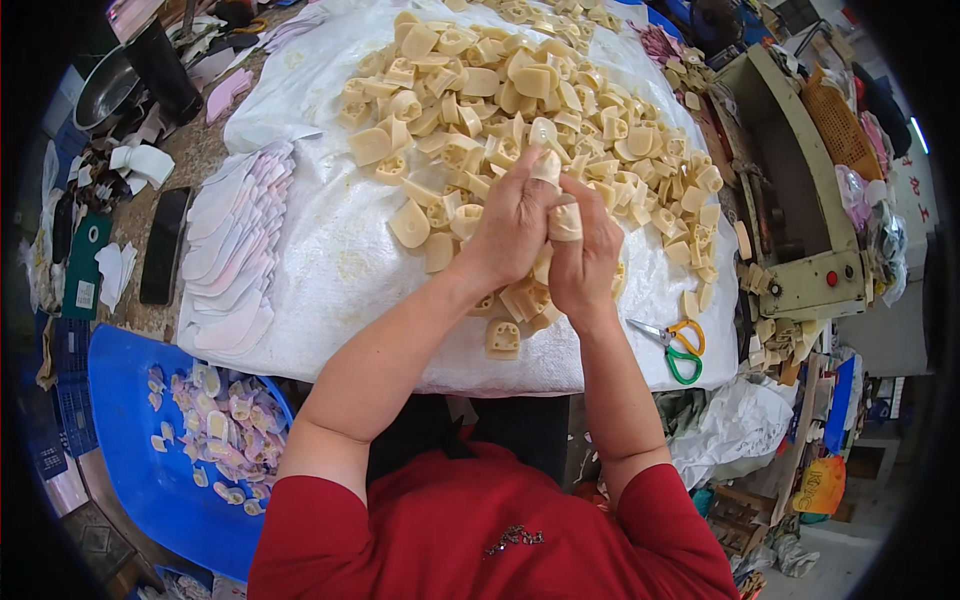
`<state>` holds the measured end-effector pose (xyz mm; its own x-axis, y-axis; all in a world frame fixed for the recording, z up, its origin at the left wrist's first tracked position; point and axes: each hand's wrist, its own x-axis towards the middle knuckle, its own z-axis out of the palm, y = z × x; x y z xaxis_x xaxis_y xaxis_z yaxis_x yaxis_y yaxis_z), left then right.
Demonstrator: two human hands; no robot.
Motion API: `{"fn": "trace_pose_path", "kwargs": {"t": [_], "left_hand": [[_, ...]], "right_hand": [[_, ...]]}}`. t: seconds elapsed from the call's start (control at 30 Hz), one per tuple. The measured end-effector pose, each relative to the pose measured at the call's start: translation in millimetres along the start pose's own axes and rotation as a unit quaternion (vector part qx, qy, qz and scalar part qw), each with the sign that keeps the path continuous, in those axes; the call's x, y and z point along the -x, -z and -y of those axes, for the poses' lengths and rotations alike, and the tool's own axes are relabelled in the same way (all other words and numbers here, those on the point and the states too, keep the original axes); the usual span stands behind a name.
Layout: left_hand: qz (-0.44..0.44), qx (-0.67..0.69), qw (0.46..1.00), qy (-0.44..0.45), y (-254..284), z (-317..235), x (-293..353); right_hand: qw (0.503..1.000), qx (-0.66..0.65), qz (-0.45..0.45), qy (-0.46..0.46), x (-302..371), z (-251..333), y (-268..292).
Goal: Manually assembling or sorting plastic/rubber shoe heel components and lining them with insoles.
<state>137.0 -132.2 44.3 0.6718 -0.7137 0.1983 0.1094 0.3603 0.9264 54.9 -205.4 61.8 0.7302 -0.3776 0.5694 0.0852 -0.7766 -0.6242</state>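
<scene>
My left hand (508, 225) and my right hand (584, 258) meet over the near part of a big pile of cream plastic shoe-heel pieces (480, 82). Both are closed, thumbs close together, around one pale heel piece (543, 131) whose rounded end sticks out beyond the fingers. Most of that piece is hidden by the hands. Cream finger covers (565, 222) show on some fingertips. Just below the hands, a loose heel piece (503, 340) with small holes lies on the white cloth (340, 290).
Overlapping pinkish-white sole-shaped pieces (232, 250) lie at the left, beside a black phone (165, 246). Scissors (680, 345) with orange and green handles rest at the right. A blue tub (140, 490) holds pinkish pieces at lower left. A green-grey machine (815, 285) stands right.
</scene>
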Motion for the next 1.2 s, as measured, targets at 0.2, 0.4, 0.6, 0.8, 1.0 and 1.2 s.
{"fn": "trace_pose_path", "kwargs": {"t": [0.2,0.4,0.6,0.8,1.0,1.2], "left_hand": [[-0.04,0.126,0.99,0.043,-15.9,-11.8,10.0],[0.105,0.249,0.962,0.05,18.7,-12.4,12.8],[0.004,-0.46,0.881,-0.115,54.9,-7.9,13.4],[0.022,-0.559,0.822,-0.108,66.0,-9.2,17.0],[-0.307,-0.614,0.724,-0.07,114.1,6.9,-15.0],[-0.176,-0.573,0.798,-0.063,127.4,22.9,-22.5]], "right_hand": [[0.996,0.012,-0.025,0.082,1.2,-4.9,6.1],[0.989,-0.14,-0.029,-0.025,-6.3,-16.7,14.9],[0.948,0.301,0.075,-0.065,-40.5,-64.6,42.1],[0.985,0.13,0.104,0.038,-74.7,-42.2,-18.2],[0.897,0.301,0.318,-0.056,-84.9,-52.5,-59.3],[0.944,0.217,0.246,0.041,-87.5,-61.0,-41.5]]}}
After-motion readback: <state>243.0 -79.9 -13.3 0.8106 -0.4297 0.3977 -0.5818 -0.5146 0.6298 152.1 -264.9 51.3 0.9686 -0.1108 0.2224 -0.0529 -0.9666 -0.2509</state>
